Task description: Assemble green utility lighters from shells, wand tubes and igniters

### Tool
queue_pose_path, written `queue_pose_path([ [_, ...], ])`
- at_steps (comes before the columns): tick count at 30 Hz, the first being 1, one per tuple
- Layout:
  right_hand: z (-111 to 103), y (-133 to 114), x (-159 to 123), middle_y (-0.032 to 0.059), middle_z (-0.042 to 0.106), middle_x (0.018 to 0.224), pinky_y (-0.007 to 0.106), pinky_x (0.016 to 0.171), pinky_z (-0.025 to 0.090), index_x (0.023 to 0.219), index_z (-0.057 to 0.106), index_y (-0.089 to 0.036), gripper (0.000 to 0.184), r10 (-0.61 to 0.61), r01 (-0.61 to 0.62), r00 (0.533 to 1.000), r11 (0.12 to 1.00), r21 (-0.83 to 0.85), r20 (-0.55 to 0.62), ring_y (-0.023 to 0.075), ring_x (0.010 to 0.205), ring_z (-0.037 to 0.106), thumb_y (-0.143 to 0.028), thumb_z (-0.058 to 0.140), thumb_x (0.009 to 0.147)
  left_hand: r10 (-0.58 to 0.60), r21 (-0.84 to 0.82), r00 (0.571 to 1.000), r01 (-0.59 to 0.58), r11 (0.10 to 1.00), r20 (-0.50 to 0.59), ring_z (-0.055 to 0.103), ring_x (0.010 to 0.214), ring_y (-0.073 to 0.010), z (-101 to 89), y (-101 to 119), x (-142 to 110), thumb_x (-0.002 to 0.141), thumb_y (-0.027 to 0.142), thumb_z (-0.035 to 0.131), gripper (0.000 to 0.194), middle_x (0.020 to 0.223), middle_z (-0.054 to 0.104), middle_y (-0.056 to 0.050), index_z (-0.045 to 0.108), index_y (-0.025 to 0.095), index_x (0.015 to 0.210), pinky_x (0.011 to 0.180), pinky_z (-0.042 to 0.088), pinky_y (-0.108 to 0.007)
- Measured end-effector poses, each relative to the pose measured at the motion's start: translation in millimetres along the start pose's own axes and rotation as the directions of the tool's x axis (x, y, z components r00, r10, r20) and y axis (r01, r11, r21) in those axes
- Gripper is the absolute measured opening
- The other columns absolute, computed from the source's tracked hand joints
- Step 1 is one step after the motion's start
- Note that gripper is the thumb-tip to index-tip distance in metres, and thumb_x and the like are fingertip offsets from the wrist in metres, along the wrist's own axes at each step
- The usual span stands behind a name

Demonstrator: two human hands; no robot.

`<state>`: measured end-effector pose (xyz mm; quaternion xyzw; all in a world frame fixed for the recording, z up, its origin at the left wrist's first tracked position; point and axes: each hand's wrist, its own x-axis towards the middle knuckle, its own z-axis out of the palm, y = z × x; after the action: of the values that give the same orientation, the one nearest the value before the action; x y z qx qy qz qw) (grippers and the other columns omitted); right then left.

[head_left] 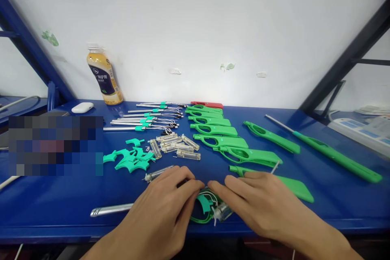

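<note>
Low over the front of the table, my left hand (166, 201) is closed around a partly assembled utility lighter, thumb and forefinger pinched at its middle. The lighter's metal tube (111, 210) sticks out to the left. A teal trigger (204, 203), thin white wires and a green handle loop (202, 220) show between the hands. My right hand (258, 199) has its fingers bent over the same lighter, above a clear fuel tank (224, 211); its fingertips nearly meet the left ones. Another clear tank (157, 174) lies behind my left hand. A green handle shell (297, 189) lies behind my right.
Teal triggers (134, 158), clear tanks (179, 146) and metal tubes with wires (137, 121) lie in groups. Green handle shells (216, 130) form a column; a whole green lighter (332, 152) lies right. A bottle (105, 77) and white case (82, 107) stand at the back left.
</note>
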<state>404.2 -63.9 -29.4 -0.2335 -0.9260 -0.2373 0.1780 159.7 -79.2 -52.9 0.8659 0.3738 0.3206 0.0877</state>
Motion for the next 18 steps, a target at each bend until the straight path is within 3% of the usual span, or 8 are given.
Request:
queue_pose_path([
  [7,2,3,3,-0.0037,0.063,0.071,0.033,0.05,0.031,0.111,0.069,-0.017,0.027,0.044,-0.042,0.998,0.998,0.037,-0.037,0.0117,0.051,0.051,-0.008,0.045,0.105,0.04,0.086,0.999,-0.039,0.996,-0.007,0.067,0.084,-0.0206,2.6,-1,5,0.109,0.017,0.045,0.021,0.097,0.069,-0.002,0.065,0.024,0.112,0.079,0.055,-0.036],
  [10,3,3,-1,-0.0048,0.064,0.073,0.032,0.05,0.032,0.118,0.068,-0.02,0.024,0.074,-0.077,0.996,0.993,0.085,0.042,0.0122,0.052,0.054,-0.011,0.05,0.105,0.022,0.136,1.0,-0.024,0.99,0.015,0.067,0.083,-0.0234,3.9,2,11,0.107,0.013,0.044,0.024,0.093,0.07,-0.003,0.065,0.022,0.103,0.08,0.055,-0.041],
  [12,0,1,-6,-0.0034,0.071,0.084,0.032,0.053,0.036,0.13,0.063,-0.023,0.026,0.143,-0.156,0.984,0.979,0.129,0.104,0.0131,0.057,0.062,-0.017,0.05,0.107,0.012,0.153,0.999,-0.017,0.988,0.036,0.067,0.083,-0.0247,4.2,5,13,0.106,0.011,0.044,0.024,0.092,0.07,-0.004,0.065,0.021,0.098,0.079,0.056,-0.043],
  [15,-9,-3,-14,0.0019,0.08,0.111,0.032,0.065,0.048,0.144,0.051,-0.026,0.036,0.325,-0.35,0.934,0.912,0.213,0.146,0.0179,0.078,0.076,-0.044,0.048,0.113,0.021,0.155,0.999,-0.025,0.988,0.026,0.067,0.084,-0.0251,4.7,8,14,0.104,0.008,0.043,0.026,0.094,0.071,-0.005,0.065,0.021,0.103,0.08,0.056,-0.044],
  [18,-17,-5,-17,0.0003,0.08,0.113,0.032,0.066,0.052,0.133,0.052,-0.029,0.029,0.416,-0.449,0.893,0.848,0.281,0.17,0.0186,0.082,0.079,-0.047,0.038,0.115,0.026,0.103,0.999,-0.022,0.994,-0.034,0.067,0.087,-0.0222,6.4,9,12,0.104,0.008,0.047,0.024,0.099,0.07,-0.003,0.064,0.022,0.114,0.086,0.055,-0.043],
])
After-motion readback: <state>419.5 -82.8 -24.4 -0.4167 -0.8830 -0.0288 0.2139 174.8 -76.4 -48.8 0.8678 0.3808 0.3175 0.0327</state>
